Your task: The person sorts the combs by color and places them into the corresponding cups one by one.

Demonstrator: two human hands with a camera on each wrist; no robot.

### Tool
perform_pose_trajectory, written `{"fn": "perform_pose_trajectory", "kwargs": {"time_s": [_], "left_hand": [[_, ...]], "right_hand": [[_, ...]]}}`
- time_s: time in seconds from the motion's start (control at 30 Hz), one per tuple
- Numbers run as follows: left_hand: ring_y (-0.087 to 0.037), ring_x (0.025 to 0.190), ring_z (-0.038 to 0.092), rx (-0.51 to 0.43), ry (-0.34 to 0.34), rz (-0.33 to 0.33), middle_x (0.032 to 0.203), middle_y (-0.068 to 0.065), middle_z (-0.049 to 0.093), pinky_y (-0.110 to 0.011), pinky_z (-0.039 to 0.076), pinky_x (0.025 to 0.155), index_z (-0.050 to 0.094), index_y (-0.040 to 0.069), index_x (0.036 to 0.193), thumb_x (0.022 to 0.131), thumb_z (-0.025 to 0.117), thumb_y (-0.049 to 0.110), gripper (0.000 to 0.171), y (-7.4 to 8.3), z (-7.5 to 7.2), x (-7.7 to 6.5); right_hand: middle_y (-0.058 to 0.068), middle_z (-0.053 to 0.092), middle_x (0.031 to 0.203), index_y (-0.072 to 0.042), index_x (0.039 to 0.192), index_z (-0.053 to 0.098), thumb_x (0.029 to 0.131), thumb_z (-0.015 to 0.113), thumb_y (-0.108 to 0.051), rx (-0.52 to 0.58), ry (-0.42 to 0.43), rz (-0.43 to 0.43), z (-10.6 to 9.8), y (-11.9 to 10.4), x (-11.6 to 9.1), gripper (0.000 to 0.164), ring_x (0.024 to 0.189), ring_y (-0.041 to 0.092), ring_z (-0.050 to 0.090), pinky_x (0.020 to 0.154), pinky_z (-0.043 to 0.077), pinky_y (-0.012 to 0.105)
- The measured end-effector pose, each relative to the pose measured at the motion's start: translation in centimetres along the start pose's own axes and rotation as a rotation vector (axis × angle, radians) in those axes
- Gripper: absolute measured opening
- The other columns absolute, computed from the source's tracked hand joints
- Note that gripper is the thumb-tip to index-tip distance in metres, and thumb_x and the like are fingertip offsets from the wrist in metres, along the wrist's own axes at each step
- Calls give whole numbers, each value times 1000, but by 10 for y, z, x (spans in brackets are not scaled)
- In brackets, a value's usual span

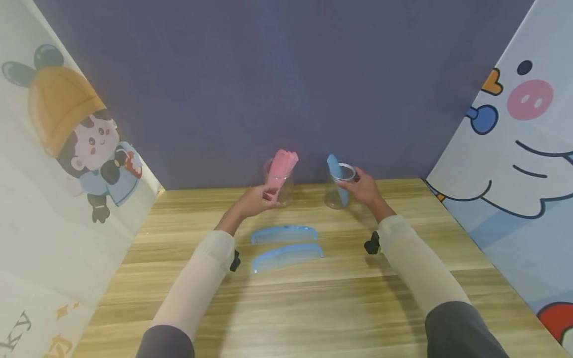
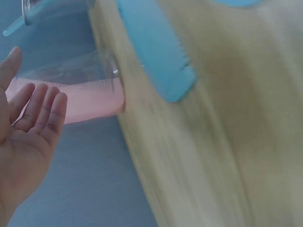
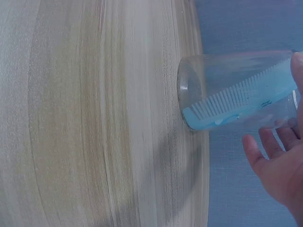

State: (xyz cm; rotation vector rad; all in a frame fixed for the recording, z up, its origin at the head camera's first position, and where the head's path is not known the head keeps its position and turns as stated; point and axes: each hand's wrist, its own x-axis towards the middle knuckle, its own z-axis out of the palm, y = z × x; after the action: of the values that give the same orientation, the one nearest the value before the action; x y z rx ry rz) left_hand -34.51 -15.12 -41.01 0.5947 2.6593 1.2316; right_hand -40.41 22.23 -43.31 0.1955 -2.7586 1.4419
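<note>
Pink combs (image 1: 283,164) stand bunched in a clear cup (image 1: 286,191) at the back of the table. My left hand (image 1: 257,200) is beside this cup, its fingers loosely bent and holding nothing; the left wrist view shows the palm and bent fingertips (image 2: 59,101) in front of the cup. To the right stands a second clear cup (image 1: 332,199) with a blue comb (image 3: 236,99) leaning inside, teeth visible through the wall. My right hand (image 1: 361,188) holds this cup near its rim, thumb on one side and fingers on the other.
Two blue combs, a farther one (image 1: 284,234) and a nearer one (image 1: 287,256), lie side by side on the wooden table (image 1: 286,308) in front of the cups. A dark panel (image 1: 286,89) rises behind the cups. Cartoon-printed walls flank both sides.
</note>
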Motion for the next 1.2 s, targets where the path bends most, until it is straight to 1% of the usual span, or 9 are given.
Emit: {"fn": "perform_pose_trajectory", "kwargs": {"time_s": [0.17,0.33,0.53,0.63,0.7,0.87,1.0,1.1,1.2], "left_hand": [[-41,126,61,22,-51,-11,142,-25,59,-48,57,102,47,-2,149,93,75,23,67,-10,4,-10],[-47,125,60,59,-72,7,142,-27,57,-51,56,102,51,-3,145,92,76,21,63,-16,9,-23],[-45,124,61,109,-123,-11,139,-30,57,-50,55,104,50,-8,143,91,77,19,65,-23,16,-35],[-43,124,61,132,-136,-34,140,-28,58,-50,54,106,51,-9,142,89,79,17,65,-26,18,-38],[-41,124,62,183,-148,-32,139,-27,59,-49,53,107,53,-9,140,87,81,17,65,-28,19,-40],[-39,130,57,335,-186,-58,138,-23,59,-48,47,114,57,-5,139,86,81,21,64,-30,24,-45],[-36,131,55,381,-200,-113,138,-19,60,-48,45,116,58,-1,140,86,82,24,64,-30,27,-50],[-34,129,57,415,-210,-117,136,-17,62,-46,45,116,60,0,139,85,83,24,63,-30,29,-52],[-33,128,57,459,-214,-104,135,-17,63,-45,46,115,61,-1,137,84,84,24,62,-30,31,-54]], "right_hand": [[27,36,160,-9,163,20,90,73,-53,1,-4,4,0,0,0,101,147,45,37,115,42,60],[27,38,159,-10,163,22,90,73,-53,-1,-7,2,2,1,0,99,146,45,39,113,44,60],[27,39,159,-10,163,24,89,74,-53,-2,-7,6,2,1,1,99,145,45,39,113,44,60],[27,39,158,-10,162,24,89,74,-53,2,-6,9,1,-1,0,98,144,45,40,112,44,60],[28,39,158,-10,162,24,90,74,-53,-1,-9,8,1,-1,0,98,144,46,40,112,44,60],[28,41,157,-8,162,25,90,75,-50,0,-5,3,0,-1,0,97,144,45,41,112,45,59],[28,43,156,-7,161,26,90,75,-49,0,0,-8,1,0,2,96,143,45,43,112,45,58],[28,42,156,-7,161,26,90,75,-48,8,-1,-8,1,2,3,97,143,45,43,113,45,58],[28,42,156,-6,161,26,90,76,-47,20,1,-10,1,3,3,96,144,44,42,113,45,57]]}}
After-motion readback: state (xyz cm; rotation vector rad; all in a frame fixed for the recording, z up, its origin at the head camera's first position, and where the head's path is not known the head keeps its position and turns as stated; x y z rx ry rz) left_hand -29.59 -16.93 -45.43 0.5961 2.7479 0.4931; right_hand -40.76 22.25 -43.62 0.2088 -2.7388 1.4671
